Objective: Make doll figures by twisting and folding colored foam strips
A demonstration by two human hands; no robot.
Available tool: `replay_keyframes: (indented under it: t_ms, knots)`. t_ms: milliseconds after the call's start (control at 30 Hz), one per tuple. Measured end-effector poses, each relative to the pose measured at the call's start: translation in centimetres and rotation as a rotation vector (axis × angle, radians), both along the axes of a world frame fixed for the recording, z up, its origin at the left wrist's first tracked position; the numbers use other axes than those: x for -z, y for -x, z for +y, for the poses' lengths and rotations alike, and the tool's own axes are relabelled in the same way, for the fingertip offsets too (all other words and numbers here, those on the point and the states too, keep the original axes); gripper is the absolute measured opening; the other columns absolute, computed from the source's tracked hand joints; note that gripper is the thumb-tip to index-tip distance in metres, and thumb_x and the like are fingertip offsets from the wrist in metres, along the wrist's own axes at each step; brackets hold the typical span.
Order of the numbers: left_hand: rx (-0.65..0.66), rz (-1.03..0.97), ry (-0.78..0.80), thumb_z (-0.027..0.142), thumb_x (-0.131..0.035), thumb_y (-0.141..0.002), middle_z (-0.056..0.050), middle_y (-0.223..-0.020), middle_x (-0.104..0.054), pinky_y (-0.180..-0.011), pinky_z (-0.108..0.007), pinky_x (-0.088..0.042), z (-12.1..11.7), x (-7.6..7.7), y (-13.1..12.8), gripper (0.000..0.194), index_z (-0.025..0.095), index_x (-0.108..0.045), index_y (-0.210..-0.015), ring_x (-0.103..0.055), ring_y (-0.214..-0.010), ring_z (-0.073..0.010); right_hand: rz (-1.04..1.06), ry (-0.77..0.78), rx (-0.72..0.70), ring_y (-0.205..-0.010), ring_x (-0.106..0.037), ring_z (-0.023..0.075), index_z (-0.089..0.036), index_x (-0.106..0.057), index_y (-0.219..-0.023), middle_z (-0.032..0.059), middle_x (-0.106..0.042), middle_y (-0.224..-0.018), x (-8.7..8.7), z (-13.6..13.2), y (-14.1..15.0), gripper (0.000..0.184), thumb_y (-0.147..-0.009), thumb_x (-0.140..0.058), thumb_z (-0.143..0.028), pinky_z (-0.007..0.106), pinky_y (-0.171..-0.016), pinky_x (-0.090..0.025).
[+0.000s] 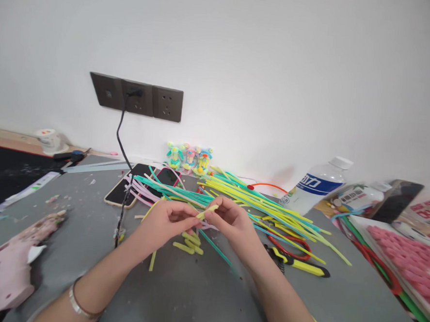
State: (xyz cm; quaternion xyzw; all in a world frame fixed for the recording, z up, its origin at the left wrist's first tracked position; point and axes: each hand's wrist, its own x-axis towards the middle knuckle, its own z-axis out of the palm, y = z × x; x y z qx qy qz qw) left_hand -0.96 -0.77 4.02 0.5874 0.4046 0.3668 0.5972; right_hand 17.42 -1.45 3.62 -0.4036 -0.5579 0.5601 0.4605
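Observation:
Both my hands meet over the middle of the table, pinching one short pale-yellow pipe cleaner piece (207,211) between them. My left hand (171,219) grips its left end with thumb and forefinger. On the other end, the fingers of my right hand (231,220) are closed. Just below lie several short yellow pipe cleaner pieces (190,244), apart from my hands. Behind and beside my hands spread long pipe cleaners in teal (177,190), yellow (256,202) and lilac (139,190).
A pink glue gun (15,260) lies at left. Two phones (124,189) sit beneath a black cable (119,133). Small fuzzy figures (189,159) stand against the wall. At right are yellow-handled pliers (299,264), a bottle (315,184) and a pink braided piece (405,260).

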Motion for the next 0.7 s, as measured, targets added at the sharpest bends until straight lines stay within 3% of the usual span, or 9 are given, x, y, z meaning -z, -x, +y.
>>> replay_keyframes:
  t_ms: [100,233,500,600,700]
  knots:
    - [0.010,0.021,-0.026,0.030,-0.071,-0.079,-0.004,-0.072,-0.073,-0.054,-0.021,-0.046,0.06,0.02,0.03,0.015,0.016,-0.077,-0.081,-0.063,-0.062,-0.0146,-0.012,-0.008,-0.013,-0.071,-0.061,0.0172,-0.020,-0.060,-0.079,0.0014,-0.064,-0.074,0.22,0.01,0.14,0.031,-0.077,-0.075,-0.047,0.028,-0.064,-0.044]
    - [-0.020,0.015,-0.002,0.040,-0.070,-0.082,-0.003,-0.067,-0.067,-0.049,-0.020,-0.042,0.18,0.55,0.01,0.025,0.016,-0.075,-0.082,-0.057,-0.056,-0.0121,-0.034,-0.009,0.041,-0.065,-0.056,0.0146,-0.019,-0.063,-0.076,0.0009,-0.063,-0.070,0.17,0.00,0.21,0.032,-0.076,-0.076,-0.048,0.027,-0.062,-0.042]
    - [-0.197,-0.292,0.187,0.042,-0.076,-0.077,-0.002,-0.081,-0.065,-0.049,-0.017,-0.043,-0.01,-0.08,-0.01,0.027,0.018,-0.066,-0.084,-0.062,-0.068,-0.0125,0.036,0.024,0.108,-0.063,-0.054,0.0143,-0.018,-0.062,-0.071,-0.0002,-0.060,-0.065,-0.20,-0.06,0.17,0.033,-0.076,-0.074,-0.048,0.026,-0.062,-0.044]
    - [-0.209,-0.231,0.118,0.043,-0.072,-0.080,-0.004,-0.085,-0.067,-0.052,-0.019,-0.047,0.07,-0.26,0.23,0.026,0.018,-0.067,-0.084,-0.062,-0.074,-0.0145,0.051,0.023,0.164,-0.063,-0.053,0.0143,-0.019,-0.062,-0.071,-0.0005,-0.060,-0.065,-0.04,0.08,0.04,0.032,-0.075,-0.075,-0.047,0.026,-0.063,-0.043]
    - [-0.123,-0.075,-0.025,0.038,-0.073,-0.079,-0.005,-0.089,-0.067,-0.058,-0.021,-0.050,-0.06,-0.16,0.07,0.023,0.017,-0.069,-0.088,-0.063,-0.079,-0.0171,0.050,0.035,0.185,-0.062,-0.052,0.0139,-0.019,-0.061,-0.069,-0.0010,-0.059,-0.064,0.05,0.06,0.14,0.031,-0.074,-0.075,-0.046,0.026,-0.062,-0.042]
